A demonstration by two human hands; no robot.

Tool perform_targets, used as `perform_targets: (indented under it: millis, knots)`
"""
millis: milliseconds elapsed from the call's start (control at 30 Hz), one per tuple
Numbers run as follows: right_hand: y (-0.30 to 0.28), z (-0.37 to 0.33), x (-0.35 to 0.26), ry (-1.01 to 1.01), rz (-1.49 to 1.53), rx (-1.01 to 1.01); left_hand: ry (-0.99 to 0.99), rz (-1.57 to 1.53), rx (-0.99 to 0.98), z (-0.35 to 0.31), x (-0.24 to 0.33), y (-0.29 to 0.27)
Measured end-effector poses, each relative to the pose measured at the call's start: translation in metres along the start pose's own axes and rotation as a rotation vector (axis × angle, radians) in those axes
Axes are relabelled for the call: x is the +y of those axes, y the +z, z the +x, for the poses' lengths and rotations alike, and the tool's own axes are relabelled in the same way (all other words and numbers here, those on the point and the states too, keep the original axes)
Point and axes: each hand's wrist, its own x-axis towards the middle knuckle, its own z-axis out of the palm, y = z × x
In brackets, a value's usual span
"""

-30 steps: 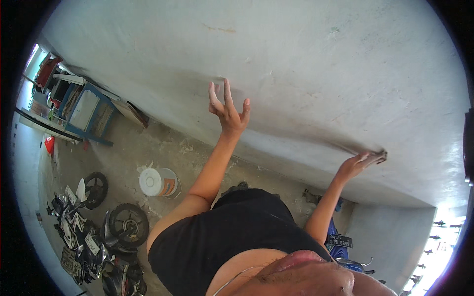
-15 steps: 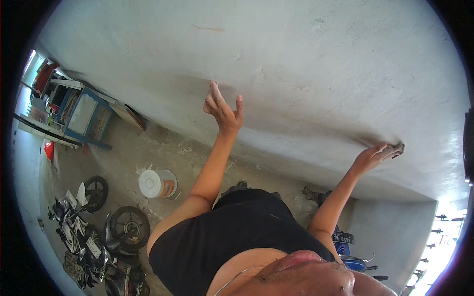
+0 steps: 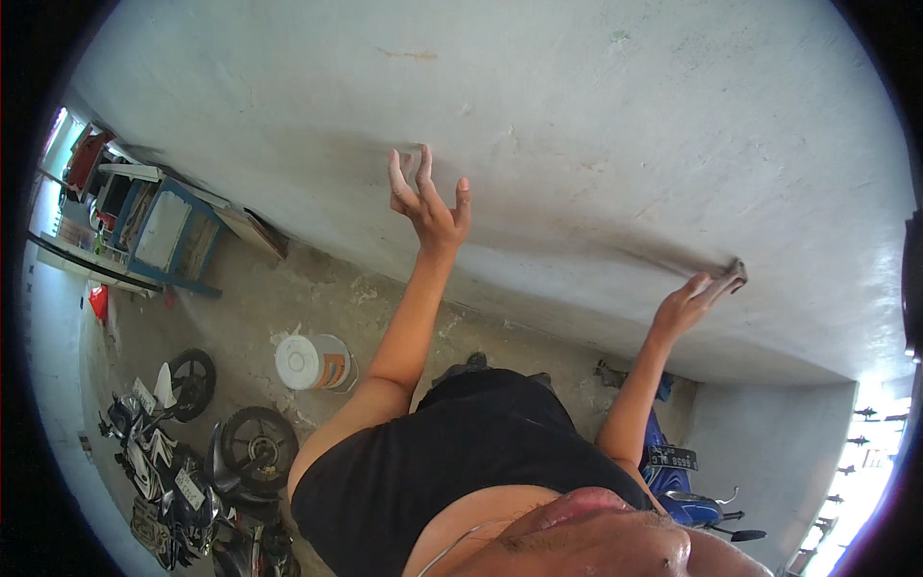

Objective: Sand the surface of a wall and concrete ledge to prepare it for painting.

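In front of me rises a pale grey-white wall (image 3: 577,144) with scuffs, small chips and faint brown marks. My left hand (image 3: 430,207) is raised to it with fingers spread and thumb apart. It holds nothing, and its fingertips touch or nearly touch the surface. Lower and to the right, my right hand (image 3: 694,300) has its fingers pressed together against the wall. A small dark-edged, folded-looking piece (image 3: 738,276) shows at their tips; its exact kind cannot be made out. Fingers on both hands look whitish, as if dusty.
A white lidded bucket (image 3: 312,363) stands on the concrete floor (image 3: 250,288) at left. Several motorbikes (image 3: 173,471) are parked beyond it. A blue motorbike (image 3: 673,471) is behind my right arm. A blue-framed cabinet (image 3: 173,226) and leaning boards (image 3: 252,231) stand far left.
My right hand has slid left and slightly up along the wall with the dark-edged piece. The fingers of my left hand have spread wider and shifted a little left.
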Motion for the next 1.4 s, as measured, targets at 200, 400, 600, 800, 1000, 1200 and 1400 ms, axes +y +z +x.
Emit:
perform_targets:
  millis: [200,400,600,800,1000,1200,1400]
  knots:
    - [0.027,-0.052,0.003,0.068,-0.085,-0.171,0.044,-0.194,0.061,0.003,-0.001,0.009]
    - [0.013,-0.006,0.023,0.039,-0.003,0.059,0.05,-0.165,0.026,0.001,-0.002,0.009]
    - [0.009,-0.006,0.013,0.059,0.002,0.004,0.107,-0.213,0.099,-0.008,-0.007,0.017]
    - [0.002,0.013,0.013,0.078,-0.004,0.032,0.035,-0.02,-0.023,-0.015,-0.01,0.009]
    - [-0.007,0.039,0.011,0.026,-0.011,0.101,0.038,0.069,-0.063,-0.014,0.0,0.005]
    - [-0.015,0.057,0.016,-0.028,-0.046,0.142,-0.009,-0.203,0.095,-0.016,0.004,0.014]
    - [0.002,0.014,0.02,-0.049,-0.047,0.094,-0.047,0.041,-0.094,-0.023,0.007,0.009]
